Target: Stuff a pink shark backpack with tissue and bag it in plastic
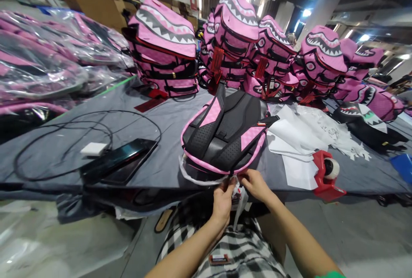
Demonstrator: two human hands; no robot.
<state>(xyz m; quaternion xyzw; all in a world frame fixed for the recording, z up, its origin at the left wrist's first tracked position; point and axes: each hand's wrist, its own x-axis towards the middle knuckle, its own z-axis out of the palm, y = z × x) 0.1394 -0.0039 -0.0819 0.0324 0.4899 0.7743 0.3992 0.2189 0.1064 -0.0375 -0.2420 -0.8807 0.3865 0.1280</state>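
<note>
A pink and black backpack (225,132) lies on the grey cloth-covered table, its padded back and shoulder straps facing up. White wrapping (196,179) shows around its near edge. Both hands meet at that edge. My left hand (222,198) pinches the white material with thumb and fingers together. Just to its right, my right hand (254,183) has its fingers closed by the backpack's rim; what lies between them is too small to make out. Whitish strips (240,205) hang below the hands over the lap.
Stacked pink shark-mouth backpacks (164,33) line the table's far side. Plastic-wrapped ones (38,63) fill the left. A dark phone (119,157), white charger (94,149) and looped cable lie left; white sheets (299,162) and a red tape dispenser (326,175) lie right.
</note>
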